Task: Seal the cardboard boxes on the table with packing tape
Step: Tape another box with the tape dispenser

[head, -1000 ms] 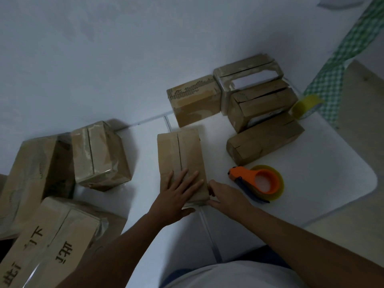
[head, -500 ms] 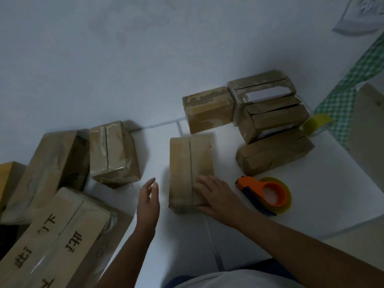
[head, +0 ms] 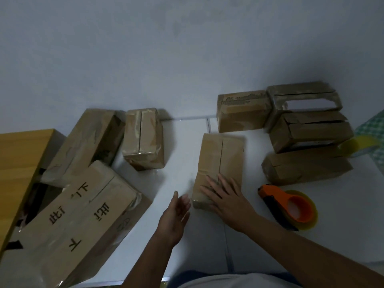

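Cardboard box in hand: the box lies flat on the white table, directly in front of the person, centre seam running away from them; whether clear tape already covers that seam cannot be told.
Right hand: the right hand rests flat on the near end of the box, fingers straight and spread across the seam, pressing down.
Left hand: the left hand hovers just beside the box's near left corner, fingers relaxed and apart, holding nothing; contact with the box is not clear.
Tape dispenser: the orange tape dispenser lies near the right wrist, untouched.
Left pile: a large printed box, glossy with tape, lies at the near left, and a small wrapped box stands behind it.
Far right: four more boxes are grouped against the wall, one gaping open; a spare yellow tape roll lies beside them.
Risk: if the pressing hand lifts before tape crosses the seam, the flaps may spring apart and the strip wrinkle.
Risk: reaching for the dispenser could nudge the box askew, so the tape runs off the seam.
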Tool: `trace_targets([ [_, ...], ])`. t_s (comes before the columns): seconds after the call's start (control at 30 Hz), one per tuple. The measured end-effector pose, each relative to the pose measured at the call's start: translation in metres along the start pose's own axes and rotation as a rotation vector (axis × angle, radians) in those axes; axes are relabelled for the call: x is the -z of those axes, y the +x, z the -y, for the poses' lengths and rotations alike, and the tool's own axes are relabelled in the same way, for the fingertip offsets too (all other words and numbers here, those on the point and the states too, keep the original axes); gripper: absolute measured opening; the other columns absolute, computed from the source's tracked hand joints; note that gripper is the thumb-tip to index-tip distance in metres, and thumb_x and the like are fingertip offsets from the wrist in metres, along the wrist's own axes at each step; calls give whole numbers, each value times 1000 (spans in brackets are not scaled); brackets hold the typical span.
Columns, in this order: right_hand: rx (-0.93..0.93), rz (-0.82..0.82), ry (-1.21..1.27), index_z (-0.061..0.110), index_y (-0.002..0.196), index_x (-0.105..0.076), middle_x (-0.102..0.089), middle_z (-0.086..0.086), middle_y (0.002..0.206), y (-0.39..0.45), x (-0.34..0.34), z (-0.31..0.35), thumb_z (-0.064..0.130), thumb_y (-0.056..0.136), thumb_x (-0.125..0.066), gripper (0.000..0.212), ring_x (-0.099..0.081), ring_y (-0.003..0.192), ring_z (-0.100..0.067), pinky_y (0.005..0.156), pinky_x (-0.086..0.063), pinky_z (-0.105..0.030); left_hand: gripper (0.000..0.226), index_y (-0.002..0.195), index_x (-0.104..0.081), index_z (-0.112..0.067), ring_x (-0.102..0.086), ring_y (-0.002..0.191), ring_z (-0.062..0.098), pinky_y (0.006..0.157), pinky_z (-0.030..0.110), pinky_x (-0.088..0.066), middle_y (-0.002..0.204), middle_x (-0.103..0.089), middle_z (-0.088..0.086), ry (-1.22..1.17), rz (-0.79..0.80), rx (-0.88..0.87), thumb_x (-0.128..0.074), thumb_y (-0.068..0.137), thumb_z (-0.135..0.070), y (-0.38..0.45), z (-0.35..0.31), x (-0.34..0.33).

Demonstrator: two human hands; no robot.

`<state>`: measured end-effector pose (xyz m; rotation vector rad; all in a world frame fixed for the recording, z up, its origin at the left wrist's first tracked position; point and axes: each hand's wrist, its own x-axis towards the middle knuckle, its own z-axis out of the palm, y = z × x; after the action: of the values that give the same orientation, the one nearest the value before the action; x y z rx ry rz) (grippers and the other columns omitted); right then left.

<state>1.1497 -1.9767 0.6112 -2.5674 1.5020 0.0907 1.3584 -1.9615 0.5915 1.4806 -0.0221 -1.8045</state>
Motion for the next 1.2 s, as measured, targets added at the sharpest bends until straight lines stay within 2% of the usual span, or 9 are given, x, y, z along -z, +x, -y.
trace_targets([
  [0.13,-5,24,32,27,150,-35,-22,-2,160,-2,1,-1,42,97,-29,55,-24,145,-36,111,-29,-58,13,97,-72,-8,-67,81,16,83,30,-50,85,-70,6,57,-35,-104,-69,91,-20,0,-1,-3],
  [0.27,10,30,47,30,153,-25,-10,0,162,-1,-4,-4,43,99,-27,56,-12,147,-35,115,-19,-57,13,95,-74,-8,-65,84,19,82,30,-52,83,-72,6,163,-81,-222,-65,94,-17,0,2,-6],
  [0.4,9,1,-4,28,150,-34,-25,-3,159,-2,-5,-4,42,96,-34,56,-27,144,-34,110,-33,-56,14,89,-75,-9,-63,84,18,82,29,-51,83,-70,5,279,-54,-328,-65,94,-18,6,1,-6],
  [0.67,12,4,23,28,151,-33,-22,-3,160,-1,-9,-4,41,97,-32,55,-24,145,-36,111,-29,-57,21,99,-67,2,-61,89,20,90,31,-50,92,-66,13,288,57,-332,-57,99,-16,17,7,-11],
  [0.77,4,33,42,30,153,-24,-11,-1,162,0,-12,-4,40,99,-37,57,-13,148,-35,114,-22,-58,15,99,-69,-7,-67,92,17,79,23,-53,99,-72,9,238,70,-277,-55,99,-13,20,13,-17],
  [0.83,-2,37,44,31,154,-19,-5,0,163,0,-14,-5,40,100,-38,58,-7,148,-34,116,-16,-58,16,111,-64,-11,-67,101,17,82,25,-52,111,-70,7,219,51,-236,-56,99,-16,22,14,-17],
  [0.93,5,57,48,34,155,-8,8,3,162,1,-15,-5,41,102,-32,59,6,149,-32,117,-4,-56,30,128,-54,-14,-58,118,22,98,34,-46,126,-61,4,352,23,-247,-58,99,-23,27,8,-17],
  [1.07,0,49,39,33,155,-11,3,1,162,2,-12,-4,40,101,-34,59,2,148,-34,116,-7,-57,11,107,-62,-15,-62,107,29,85,35,-52,112,-67,9,503,-2,-303,-55,100,-14,30,0,-33],
  [1.2,15,47,54,33,155,-11,4,2,162,2,-10,-6,39,101,-35,59,3,148,-35,116,-5,-58,13,106,-64,-15,-61,95,19,75,27,-47,110,-68,8,765,-194,-357,-53,101,-20,29,-5,-39],
])
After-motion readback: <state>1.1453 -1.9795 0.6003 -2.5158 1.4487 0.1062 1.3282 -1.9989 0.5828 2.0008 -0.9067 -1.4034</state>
